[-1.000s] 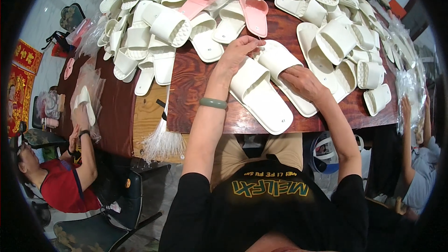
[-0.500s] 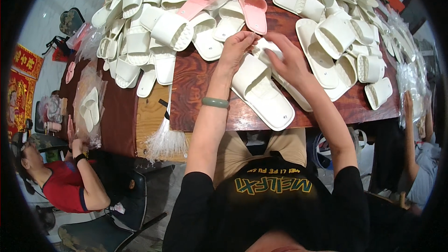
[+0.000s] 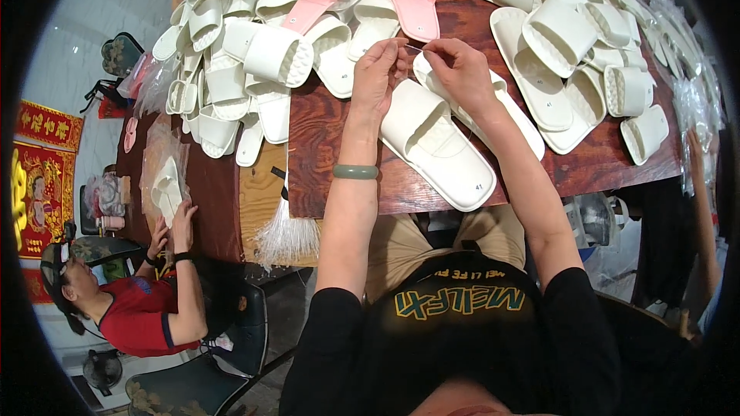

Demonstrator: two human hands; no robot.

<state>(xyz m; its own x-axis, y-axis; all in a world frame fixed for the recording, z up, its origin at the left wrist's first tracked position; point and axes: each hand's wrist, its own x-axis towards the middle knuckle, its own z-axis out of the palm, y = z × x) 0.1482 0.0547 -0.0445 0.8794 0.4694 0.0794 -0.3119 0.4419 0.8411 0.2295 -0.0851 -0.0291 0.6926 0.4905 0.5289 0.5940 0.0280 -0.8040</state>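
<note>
Above a pair of white slippers, both my hands are closed in a pinch. A thin clear string runs between the fingertips of my left hand [image 3: 378, 77] and my right hand [image 3: 461, 75]. Below them, the left white slipper [image 3: 455, 167] lies sole down on the table with its toe strap away from me. Its mate, the right white slipper [image 3: 515, 117], lies beside it, partly hidden by my right hand and forearm. A pink slipper [image 3: 416, 17] rests just beyond my fingertips.
Piles of white slippers [image 3: 266, 50] cover the far and left parts of the wooden table [image 3: 339, 177]. More white slippers [image 3: 563, 35] lie to the right. A bundle of clear strings [image 3: 287, 233] hangs at the left edge. A co-worker [image 3: 150, 312] handles a slipper at the brown table [image 3: 212, 208].
My hands have drawn slightly apart, and the string between them now shows. The view has shifted a little. At the left, the co-worker's hands have reached forward to a bagged slipper.
</note>
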